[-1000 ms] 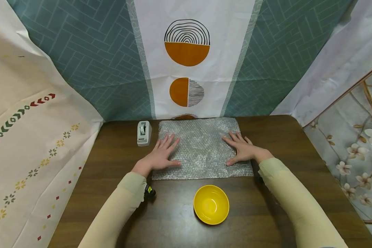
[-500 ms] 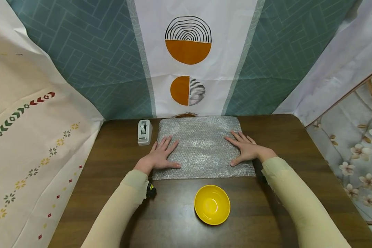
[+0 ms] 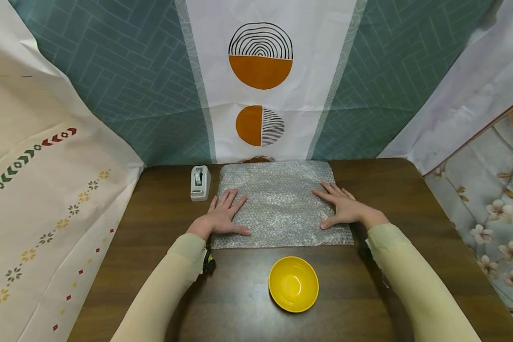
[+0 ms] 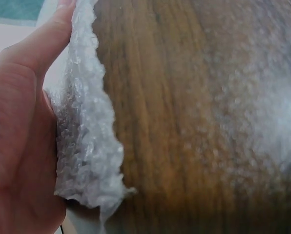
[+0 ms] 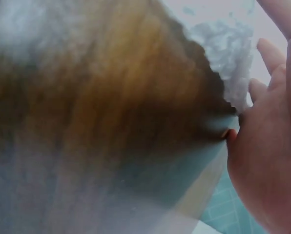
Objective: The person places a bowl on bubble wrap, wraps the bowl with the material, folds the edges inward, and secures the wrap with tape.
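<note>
A sheet of bubble wrap [image 3: 282, 204] lies flat on the brown wooden table in the head view. My left hand [image 3: 223, 218] rests on its left side, fingers spread and thumb pointing inward. On the right side my right hand [image 3: 344, 209] touches the sheet, its fingers also spread. Neither hand grips anything. In the left wrist view the ragged edge of the bubble wrap [image 4: 89, 136] runs beside the left hand [image 4: 18, 117]. The right wrist view has a corner of bubble wrap [image 5: 226, 44] by the right hand [image 5: 267, 141].
A yellow bowl [image 3: 293, 285] stands on the table [image 3: 239, 304] in front of the sheet. Left of the sheet's far corner is a white tape dispenser [image 3: 199, 183]. Patterned cloths, among them a green and white curtain [image 3: 154, 95], hang behind and at both sides.
My right hand has slid slightly to the right across the bubble wrap, toward its edge. The left hand has barely moved, and the wrinkles in the sheet look smoother.
</note>
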`<state>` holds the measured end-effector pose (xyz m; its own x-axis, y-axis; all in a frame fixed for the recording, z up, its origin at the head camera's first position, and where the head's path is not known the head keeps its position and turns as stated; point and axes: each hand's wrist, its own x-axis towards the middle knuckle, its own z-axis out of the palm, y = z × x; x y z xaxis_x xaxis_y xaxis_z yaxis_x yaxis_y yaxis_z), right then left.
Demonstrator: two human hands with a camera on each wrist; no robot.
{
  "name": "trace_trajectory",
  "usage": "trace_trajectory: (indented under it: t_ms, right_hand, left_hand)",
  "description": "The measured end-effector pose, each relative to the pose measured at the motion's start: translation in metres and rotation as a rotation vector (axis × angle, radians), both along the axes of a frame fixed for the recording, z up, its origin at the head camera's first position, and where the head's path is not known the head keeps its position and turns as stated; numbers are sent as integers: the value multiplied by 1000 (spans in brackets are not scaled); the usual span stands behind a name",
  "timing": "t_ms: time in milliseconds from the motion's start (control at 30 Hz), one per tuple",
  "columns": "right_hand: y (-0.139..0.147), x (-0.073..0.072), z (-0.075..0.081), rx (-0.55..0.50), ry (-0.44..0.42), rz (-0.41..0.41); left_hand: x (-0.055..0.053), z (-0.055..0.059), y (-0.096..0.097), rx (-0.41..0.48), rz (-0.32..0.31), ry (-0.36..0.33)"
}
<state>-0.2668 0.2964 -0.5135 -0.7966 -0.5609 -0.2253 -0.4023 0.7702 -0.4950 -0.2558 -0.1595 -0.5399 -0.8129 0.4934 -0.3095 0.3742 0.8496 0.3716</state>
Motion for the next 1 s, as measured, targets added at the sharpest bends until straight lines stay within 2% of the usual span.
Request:
trace_trajectory:
  t_ms: [200,467,1000]
  right_hand:
    - [4,9,8,-91,-15,-65]
    - [13,21,15,-147,-55,-125]
    - [29,44,27,-142,42,-182]
  left_hand:
    - [-1,3,3,-20,5,-5]
    - [1,-4,2,-20,6,9]
    - [1,-1,3,-17,14,-7]
